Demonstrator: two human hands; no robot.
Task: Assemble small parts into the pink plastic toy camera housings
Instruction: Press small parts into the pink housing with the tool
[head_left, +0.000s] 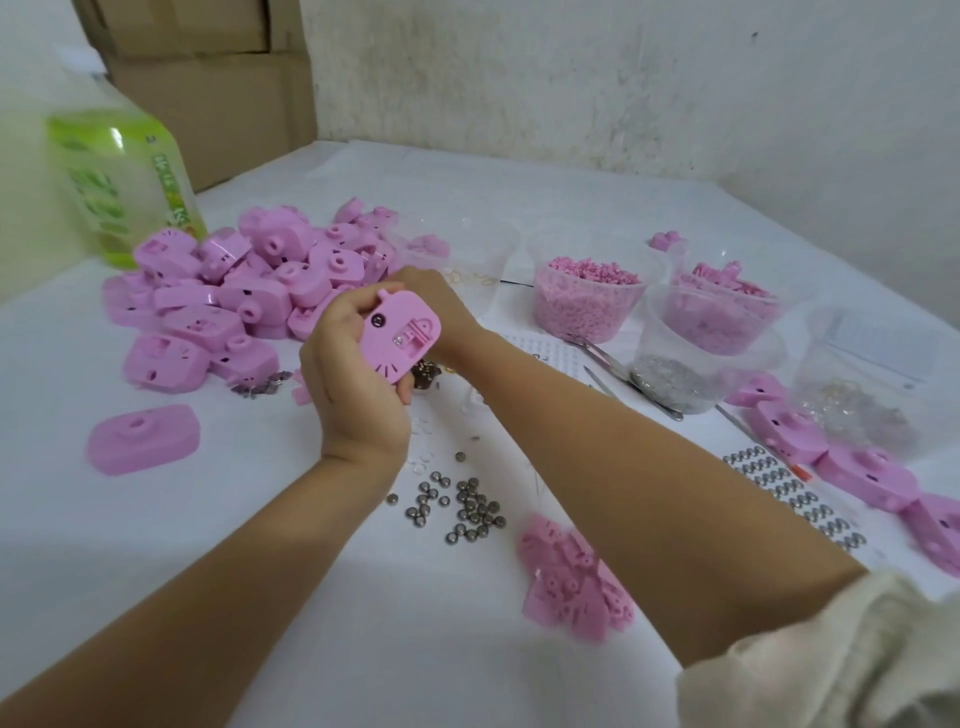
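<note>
Now, step in hand: a part looks to be going into the back of one pink housing (404, 332); I judge that it is being seated or checked, not yet closed.
Left grip (358, 379): clenched round the left edge of the housing, thumb on the upper side.
Right grip (434, 301): holds the far edge, with its fingers curled behind the shell, where they are mostly hidden.
Place of the housing: lifted over the table (156, 597), between the two grips, just right of the heap of housings (249, 280).
Facing: the flat inner face is turned up toward the camera. It shows a dark round hole and a moulded compartment with a small shiny piece inside.
Long axis: it seems to run from far to near, a little tilted, so the shell stands on its end. The left side is covered, so I am not certain.
Next move, my guess: one grip must let go to take a small piece, perhaps from the loose button cells (472, 506) or the pink cover plates (571, 582). The other grip must keep the open face level.
Care: the cells are round and may roll when they are pinched.
</note>
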